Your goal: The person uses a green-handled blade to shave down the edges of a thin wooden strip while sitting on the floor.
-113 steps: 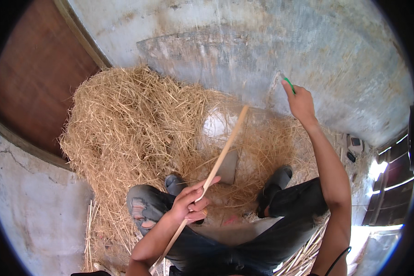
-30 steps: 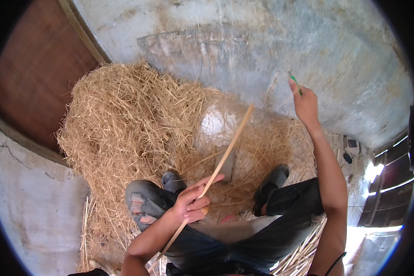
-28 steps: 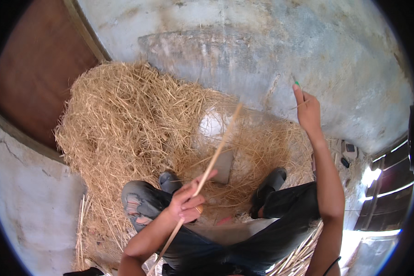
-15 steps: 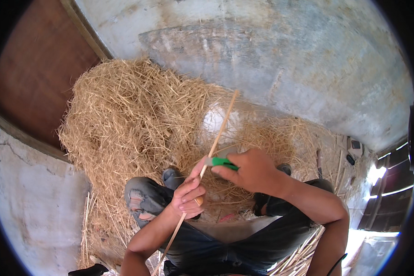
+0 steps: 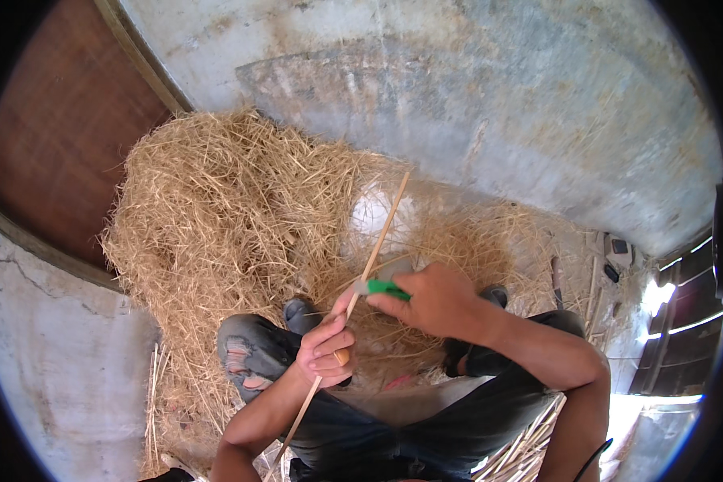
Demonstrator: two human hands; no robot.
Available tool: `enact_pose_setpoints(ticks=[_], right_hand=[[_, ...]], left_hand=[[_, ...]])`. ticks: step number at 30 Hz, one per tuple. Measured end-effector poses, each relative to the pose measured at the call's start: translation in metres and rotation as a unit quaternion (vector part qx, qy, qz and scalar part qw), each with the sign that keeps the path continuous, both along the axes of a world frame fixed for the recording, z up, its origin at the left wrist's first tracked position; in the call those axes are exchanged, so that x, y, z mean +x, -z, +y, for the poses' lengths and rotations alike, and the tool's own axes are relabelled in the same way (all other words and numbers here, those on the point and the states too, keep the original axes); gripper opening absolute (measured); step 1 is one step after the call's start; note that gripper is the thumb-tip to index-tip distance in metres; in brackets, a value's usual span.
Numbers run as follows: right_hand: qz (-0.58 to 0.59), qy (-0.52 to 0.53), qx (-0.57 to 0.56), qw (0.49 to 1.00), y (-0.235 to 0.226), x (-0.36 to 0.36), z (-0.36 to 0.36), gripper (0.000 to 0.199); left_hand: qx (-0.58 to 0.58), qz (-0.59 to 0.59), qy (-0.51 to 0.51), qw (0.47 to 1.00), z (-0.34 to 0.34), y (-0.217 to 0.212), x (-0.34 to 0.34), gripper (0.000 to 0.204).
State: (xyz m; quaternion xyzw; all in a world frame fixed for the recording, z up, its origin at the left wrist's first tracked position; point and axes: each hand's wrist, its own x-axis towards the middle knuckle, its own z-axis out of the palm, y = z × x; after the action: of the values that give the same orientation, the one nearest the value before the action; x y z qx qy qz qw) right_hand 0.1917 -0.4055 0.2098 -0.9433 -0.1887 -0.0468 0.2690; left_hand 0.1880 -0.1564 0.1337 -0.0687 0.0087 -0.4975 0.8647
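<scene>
My left hand (image 5: 326,350) grips a long thin wooden stick (image 5: 380,241) that slants up and away over the straw. My right hand (image 5: 434,299) holds a green-handled knife (image 5: 382,287) and has its end against the stick just above my left hand's fingers. Both hands sit over my knees, in dark torn jeans (image 5: 249,365). The knife's blade is mostly hidden against the stick and straw.
A big heap of dry straw (image 5: 225,217) fills the floor ahead, against a grey concrete wall (image 5: 490,104). A brown wooden door panel (image 5: 56,136) is at the left. Loose sticks (image 5: 530,446) lie by my right leg, and dark shoes (image 5: 300,309) rest on the straw.
My right hand, raised far out to the right a second ago, has come down and in with the green knife to the stick. My left hand keeps its grip in place.
</scene>
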Motion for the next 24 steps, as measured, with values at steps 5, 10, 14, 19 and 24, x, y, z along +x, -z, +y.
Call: enact_pose_setpoints(ticks=[5,10,14,19,24], right_hand=[[0.014,0.082,0.073,0.994,0.003,0.036,-0.025,0.046],[0.008,-0.012,0.024,1.0,0.005,0.008,-0.003,0.037],[-0.05,0.06,0.067,0.995,0.024,0.043,-0.029,0.039],[-0.007,0.283,0.051,0.958,-0.012,0.076,-0.111,0.049],[-0.045,0.223,0.141,0.964,-0.02,0.04,-0.08,0.05]], left_hand=[[0.003,-0.025,0.009,1.0,0.001,-0.004,0.001,0.06],[-0.001,-0.053,-0.006,0.999,0.001,-0.001,0.001,0.057],[0.047,-0.053,0.0,0.997,0.004,-0.004,0.001,0.062],[0.007,-0.111,0.073,0.991,0.004,-0.004,-0.007,0.064],[0.028,-0.121,0.001,0.992,0.006,-0.004,0.003,0.061]])
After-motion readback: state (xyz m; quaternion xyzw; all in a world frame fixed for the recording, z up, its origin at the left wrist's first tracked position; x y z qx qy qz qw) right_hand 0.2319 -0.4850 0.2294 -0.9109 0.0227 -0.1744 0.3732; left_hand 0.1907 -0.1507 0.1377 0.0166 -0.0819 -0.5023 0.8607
